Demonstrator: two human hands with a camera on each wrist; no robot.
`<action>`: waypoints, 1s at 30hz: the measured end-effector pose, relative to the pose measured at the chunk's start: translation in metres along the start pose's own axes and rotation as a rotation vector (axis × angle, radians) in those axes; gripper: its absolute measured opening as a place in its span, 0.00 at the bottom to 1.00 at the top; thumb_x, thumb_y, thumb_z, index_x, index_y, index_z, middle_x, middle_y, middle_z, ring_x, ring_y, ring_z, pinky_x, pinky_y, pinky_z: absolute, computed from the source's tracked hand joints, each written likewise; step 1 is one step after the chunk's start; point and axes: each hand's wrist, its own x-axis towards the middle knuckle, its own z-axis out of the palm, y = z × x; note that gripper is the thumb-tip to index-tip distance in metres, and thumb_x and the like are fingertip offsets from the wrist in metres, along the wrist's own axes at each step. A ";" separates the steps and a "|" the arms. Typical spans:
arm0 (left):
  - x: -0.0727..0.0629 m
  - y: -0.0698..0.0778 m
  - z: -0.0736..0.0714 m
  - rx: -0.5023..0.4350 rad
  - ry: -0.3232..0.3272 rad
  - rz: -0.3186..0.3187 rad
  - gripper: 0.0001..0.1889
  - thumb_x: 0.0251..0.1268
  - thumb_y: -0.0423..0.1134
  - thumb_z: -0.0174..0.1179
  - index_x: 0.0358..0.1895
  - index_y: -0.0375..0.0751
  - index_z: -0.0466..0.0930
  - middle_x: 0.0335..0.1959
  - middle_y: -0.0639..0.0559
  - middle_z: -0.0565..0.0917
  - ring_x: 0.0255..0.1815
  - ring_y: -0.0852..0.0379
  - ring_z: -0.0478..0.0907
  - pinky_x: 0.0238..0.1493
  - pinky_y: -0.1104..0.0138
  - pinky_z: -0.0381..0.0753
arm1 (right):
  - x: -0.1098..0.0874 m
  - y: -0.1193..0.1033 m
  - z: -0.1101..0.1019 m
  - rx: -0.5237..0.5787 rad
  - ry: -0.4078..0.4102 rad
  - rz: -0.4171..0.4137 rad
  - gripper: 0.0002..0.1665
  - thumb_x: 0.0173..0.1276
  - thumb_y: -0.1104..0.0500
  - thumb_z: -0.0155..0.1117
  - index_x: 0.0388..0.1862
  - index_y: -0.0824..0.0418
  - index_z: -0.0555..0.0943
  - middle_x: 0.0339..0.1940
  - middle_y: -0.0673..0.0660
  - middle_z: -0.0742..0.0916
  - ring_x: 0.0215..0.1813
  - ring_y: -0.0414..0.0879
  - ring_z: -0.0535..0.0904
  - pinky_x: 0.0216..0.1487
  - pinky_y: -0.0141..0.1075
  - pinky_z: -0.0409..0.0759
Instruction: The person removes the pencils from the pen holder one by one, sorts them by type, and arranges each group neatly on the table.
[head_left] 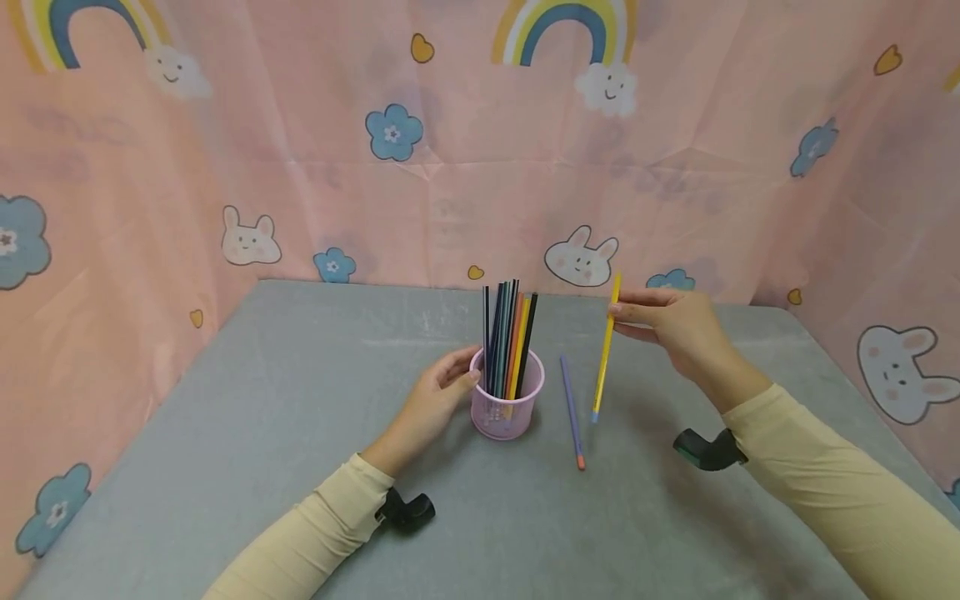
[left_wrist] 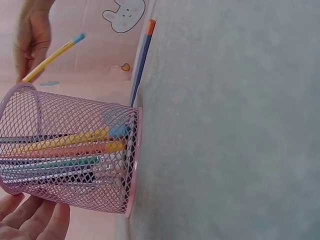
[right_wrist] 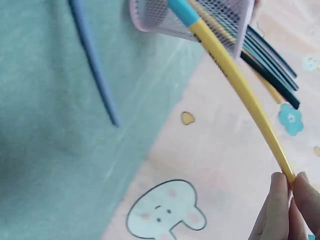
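Note:
A pink mesh pencil cup [head_left: 504, 421] stands upright on the table, holding several pencils [head_left: 510, 333] in dark, green, orange and yellow. My left hand [head_left: 438, 387] holds the cup at its left side, with the thumb by the rim; its fingers [left_wrist: 55, 220] lie against the mesh in the left wrist view. To the right of the cup, my right hand [head_left: 678, 329] pinches a yellow pencil [head_left: 605, 358] near its upper end, the blue end hanging down above the table. Between cup and right hand, a purple pencil [head_left: 572, 408] with an orange end lies on the table.
The grey table [head_left: 262, 433] runs back to a pink printed curtain [head_left: 450, 200], which also hangs at both sides. A black wrist camera [head_left: 405, 510] sits below the left sleeve, another black camera [head_left: 708, 450] below the right one.

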 end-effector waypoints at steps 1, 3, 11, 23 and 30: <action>0.000 0.000 0.000 -0.002 0.001 -0.003 0.23 0.76 0.38 0.52 0.71 0.37 0.68 0.70 0.40 0.74 0.72 0.44 0.70 0.73 0.51 0.69 | 0.001 0.003 -0.001 -0.030 -0.007 0.012 0.04 0.65 0.58 0.71 0.37 0.48 0.87 0.34 0.38 0.89 0.39 0.33 0.87 0.47 0.31 0.87; -0.001 0.000 0.000 -0.003 0.007 -0.009 0.23 0.76 0.39 0.52 0.71 0.38 0.68 0.70 0.40 0.74 0.72 0.45 0.70 0.74 0.51 0.69 | 0.004 0.009 -0.002 -0.087 -0.023 0.027 0.12 0.65 0.55 0.71 0.47 0.55 0.86 0.34 0.38 0.89 0.40 0.32 0.87 0.48 0.31 0.87; -0.003 -0.002 0.000 0.012 0.014 -0.017 0.24 0.77 0.39 0.52 0.71 0.39 0.67 0.71 0.41 0.73 0.72 0.45 0.70 0.74 0.51 0.69 | 0.015 0.033 0.000 -0.169 -0.081 0.127 0.34 0.69 0.57 0.67 0.68 0.74 0.70 0.33 0.38 0.88 0.39 0.31 0.87 0.53 0.35 0.86; -0.001 -0.004 0.000 0.053 0.014 0.008 0.24 0.76 0.38 0.53 0.71 0.36 0.67 0.69 0.39 0.74 0.71 0.44 0.71 0.73 0.52 0.70 | 0.030 0.059 -0.004 -0.153 -0.153 0.242 0.35 0.69 0.60 0.66 0.69 0.76 0.68 0.35 0.45 0.90 0.37 0.34 0.88 0.55 0.37 0.85; 0.002 -0.002 0.000 0.026 0.017 0.002 0.24 0.76 0.40 0.53 0.71 0.40 0.68 0.70 0.42 0.74 0.72 0.46 0.70 0.74 0.53 0.69 | 0.041 0.072 -0.004 -0.138 -0.169 0.285 0.33 0.68 0.62 0.67 0.67 0.78 0.69 0.32 0.47 0.90 0.34 0.35 0.88 0.47 0.33 0.87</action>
